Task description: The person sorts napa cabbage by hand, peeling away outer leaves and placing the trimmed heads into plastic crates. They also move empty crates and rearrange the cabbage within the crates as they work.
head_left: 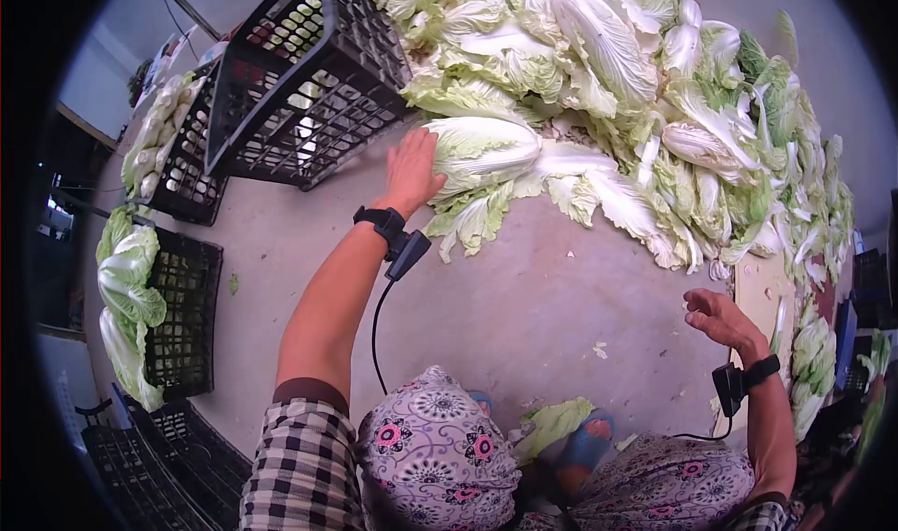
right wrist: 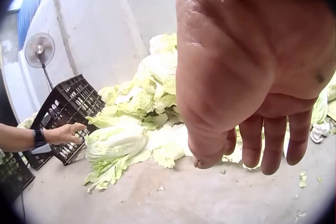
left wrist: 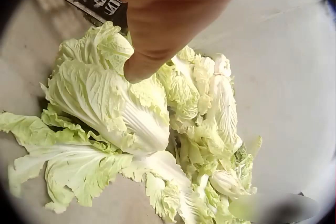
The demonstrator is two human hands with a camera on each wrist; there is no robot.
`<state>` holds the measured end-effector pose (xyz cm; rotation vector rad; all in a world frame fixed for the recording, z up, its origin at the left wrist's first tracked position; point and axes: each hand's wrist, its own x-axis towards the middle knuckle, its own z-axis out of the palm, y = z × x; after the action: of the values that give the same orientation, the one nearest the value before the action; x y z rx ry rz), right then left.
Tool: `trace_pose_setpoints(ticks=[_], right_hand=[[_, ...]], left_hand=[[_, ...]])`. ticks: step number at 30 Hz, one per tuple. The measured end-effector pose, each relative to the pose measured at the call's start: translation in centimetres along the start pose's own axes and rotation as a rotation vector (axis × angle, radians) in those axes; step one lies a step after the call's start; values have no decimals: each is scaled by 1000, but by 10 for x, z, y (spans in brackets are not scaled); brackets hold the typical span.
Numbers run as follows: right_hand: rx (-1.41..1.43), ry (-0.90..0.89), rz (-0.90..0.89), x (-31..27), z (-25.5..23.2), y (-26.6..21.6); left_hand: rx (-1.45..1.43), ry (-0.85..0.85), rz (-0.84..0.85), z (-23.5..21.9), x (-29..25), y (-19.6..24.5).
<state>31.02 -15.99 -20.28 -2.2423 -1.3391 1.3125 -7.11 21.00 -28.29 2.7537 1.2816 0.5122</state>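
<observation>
A napa cabbage (head_left: 491, 152) lies on its side at the near edge of a large pile, its white base turned to the right. My left hand (head_left: 412, 171) is at its leafy left end, fingers extended and fingertips right at the leaves. In the left wrist view the thumb of the left hand (left wrist: 173, 19) overlaps the top of the cabbage (left wrist: 105, 103). Out to the right, my right hand (head_left: 720, 318) hangs above the floor, fingers loosely bent, holding nothing. The right wrist view shows the palm of this right hand (right wrist: 252, 66) with fingers pointing down.
A black plastic crate (head_left: 309, 110) stands tilted just left of the pile (head_left: 599, 54). Further left is a crate of white-stemmed vegetables (head_left: 159, 138), and another crate (head_left: 182, 316) with cabbages along its edge. Loose leaves (head_left: 552, 428) lie by my feet. A fan (right wrist: 40, 49) stands behind.
</observation>
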Motion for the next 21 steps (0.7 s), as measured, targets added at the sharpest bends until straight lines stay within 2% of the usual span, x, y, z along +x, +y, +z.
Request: trace_pose_setpoints(ticks=[4, 6, 8, 11, 12, 16, 17, 19, 20, 21], right_hand=[[128, -44, 91, 9, 5, 0], [182, -73, 150, 13, 5, 6], [212, -68, 171, 15, 6, 17], [291, -40, 190, 21, 4, 29], [318, -31, 196, 22, 5, 30], [259, -62, 193, 27, 6, 20], [227, -67, 182, 27, 6, 16], [209, -68, 169, 23, 7, 16], [220, -65, 159, 23, 8, 18], [230, -58, 142, 24, 8, 17]], left_hand=[[82, 110, 80, 38, 55, 3], [-4, -179, -58, 51, 66, 9], [-1, -507, -149, 43, 68, 24], [263, -458, 36, 41, 58, 40], [254, -213, 134, 46, 51, 34], [-278, -271, -144, 75, 34, 18], [-283, -253, -184, 78, 34, 16], [-295, -228, -263, 67, 32, 24], [-360, -184, -248, 57, 28, 26], [-556, -169, -269, 49, 24, 26]])
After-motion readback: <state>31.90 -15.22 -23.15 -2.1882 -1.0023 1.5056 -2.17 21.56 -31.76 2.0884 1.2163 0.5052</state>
